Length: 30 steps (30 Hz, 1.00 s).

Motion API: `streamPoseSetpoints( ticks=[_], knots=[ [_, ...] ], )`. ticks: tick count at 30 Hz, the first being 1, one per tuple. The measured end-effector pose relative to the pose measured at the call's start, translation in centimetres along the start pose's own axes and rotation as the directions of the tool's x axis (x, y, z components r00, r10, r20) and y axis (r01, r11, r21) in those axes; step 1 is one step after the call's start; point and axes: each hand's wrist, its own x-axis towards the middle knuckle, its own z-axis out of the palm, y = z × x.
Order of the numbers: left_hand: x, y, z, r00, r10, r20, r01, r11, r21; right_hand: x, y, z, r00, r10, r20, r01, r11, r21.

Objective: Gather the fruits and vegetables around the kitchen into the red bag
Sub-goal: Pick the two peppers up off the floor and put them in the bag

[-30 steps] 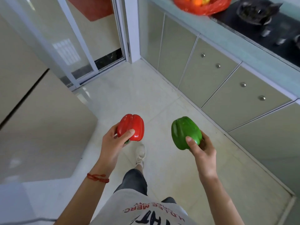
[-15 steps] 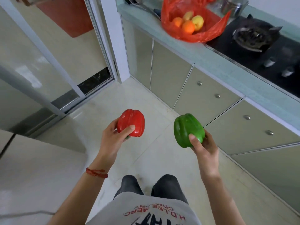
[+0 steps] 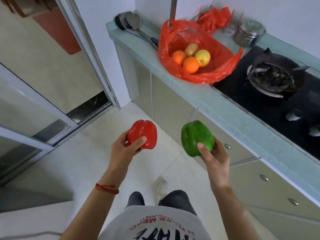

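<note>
My left hand (image 3: pixel 122 149) grips a red bell pepper (image 3: pixel 143 133) in front of me over the floor. My right hand (image 3: pixel 213 157) grips a green bell pepper (image 3: pixel 194 135) beside it. The red bag (image 3: pixel 173 37) lies open on the pale green counter (image 3: pixel 223 108) ahead, up and to the right of both hands. Inside it I see two oranges (image 3: pixel 190 64), a yellow apple (image 3: pixel 203 58) and a brownish fruit (image 3: pixel 191 49).
A black gas hob (image 3: pixel 273 78) sits right of the bag, a steel pot (image 3: pixel 249 32) behind it, ladles (image 3: pixel 133 23) at the counter's left end. Cabinet doors with knobs (image 3: pixel 226 146) run below. A sliding glass door (image 3: pixel 52 94) stands at left.
The view has swung up and toward the counter, so the red bag and its fruit now show fully. Both hands still hold their peppers in the same way.
</note>
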Motion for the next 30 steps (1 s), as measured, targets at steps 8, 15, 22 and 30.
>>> streamPoseSetpoints(
  ticks=[8, 15, 22, 30],
  knots=[
    [8.3, 4.5, 5.6, 0.999, 0.006, 0.036, -0.005, 1.000, -0.012, 10.3, -3.1, 0.7, 1.000, -0.004, -0.011, 0.004, 1.000, 0.001],
    [17.3, 7.3, 8.6, 0.991, -0.016, 0.131, 0.015, 1.000, 0.012, 17.4, -4.0, 3.0, 0.993, 0.000, -0.115, 0.000, 1.000, 0.002],
    [28.1, 11.9, 11.1, 0.955, -0.037, 0.294, 0.023, 0.998, 0.051, 24.8, -5.9, 7.0, 0.961, 0.014, -0.275, 0.004, 0.998, 0.063],
    [37.3, 15.8, 14.6, 0.921, -0.073, 0.384, -0.009, 0.978, 0.208, 30.9, -7.8, 9.4, 0.894, 0.053, -0.445, 0.004, 0.992, 0.126]
  ],
)
